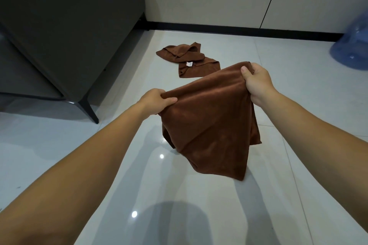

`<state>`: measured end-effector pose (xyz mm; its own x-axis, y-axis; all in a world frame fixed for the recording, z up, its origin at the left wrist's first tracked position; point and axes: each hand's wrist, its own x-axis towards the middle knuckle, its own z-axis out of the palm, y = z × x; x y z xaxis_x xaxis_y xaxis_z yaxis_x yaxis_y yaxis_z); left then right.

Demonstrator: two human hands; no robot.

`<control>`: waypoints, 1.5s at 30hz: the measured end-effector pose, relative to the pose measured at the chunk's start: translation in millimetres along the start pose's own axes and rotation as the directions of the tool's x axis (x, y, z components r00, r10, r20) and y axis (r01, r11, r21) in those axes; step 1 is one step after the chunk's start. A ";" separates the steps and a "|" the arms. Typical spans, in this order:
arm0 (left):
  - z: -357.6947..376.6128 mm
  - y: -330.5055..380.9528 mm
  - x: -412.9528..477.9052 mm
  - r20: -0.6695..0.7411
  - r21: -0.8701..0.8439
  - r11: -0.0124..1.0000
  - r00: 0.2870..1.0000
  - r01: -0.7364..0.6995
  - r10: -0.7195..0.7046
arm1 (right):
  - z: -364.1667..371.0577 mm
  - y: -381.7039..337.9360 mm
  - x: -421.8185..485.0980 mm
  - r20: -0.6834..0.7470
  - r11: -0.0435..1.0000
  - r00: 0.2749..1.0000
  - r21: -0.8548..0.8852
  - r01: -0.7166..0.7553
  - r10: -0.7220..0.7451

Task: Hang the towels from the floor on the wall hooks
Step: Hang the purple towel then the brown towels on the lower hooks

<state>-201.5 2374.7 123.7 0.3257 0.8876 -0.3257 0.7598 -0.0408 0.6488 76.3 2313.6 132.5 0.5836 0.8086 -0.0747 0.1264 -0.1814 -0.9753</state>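
My left hand (159, 98) pinches the near-left end of the brown towel's (207, 123) top edge, thumb on top, fingers bunched in the fabric. My right hand (256, 80) grips the far-right end the same way, thumb over the edge. The top edge is stretched between them and the rest hangs slack in folds, with the low corner down by the floor (278, 55); can't tell if it touches the tiles.

Handling: soft, light plush, no stiffness. It drapes and folds on itself, so take it at the hem or corners. A mid-panel grab would just bunch it. Grip looks secure, low slip risk.

The second towel (189, 58) lies crumpled on the tiles farther out, white tag up. Dark cabinet (69, 16) at left, blue water jug (352, 45) far right. No hooks in view.
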 end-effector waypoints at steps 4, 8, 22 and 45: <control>-0.3 -0.4 3.4 0.002 0.064 0.997 0.999 0.037 -0.037 | -6.3 3.3 -0.3 -0.026 1.000 1.000 -0.012 0.012 -0.013; 2.7 0.3 7.0 -0.062 0.210 0.976 0.997 0.062 -0.050 | -11.5 3.8 -0.4 -0.084 1.000 0.996 0.007 0.004 -0.003; 18.5 14.3 17.3 -0.218 -0.341 0.940 0.974 -0.024 -0.054 | -50.8 9.3 3.1 -0.186 0.999 0.982 0.025 -0.030 0.034; -34.3 -7.1 -1.0 -0.458 0.044 0.999 0.888 -0.019 0.037 | -51.9 -9.1 0.2 0.098 0.995 0.995 -0.096 -0.020 0.030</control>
<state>-226.6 2389.8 143.0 0.0597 0.9969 0.0504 0.7776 -0.0781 0.6239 117.0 2286.3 152.2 0.5058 0.8537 -0.1239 0.1910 -0.2509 -0.9490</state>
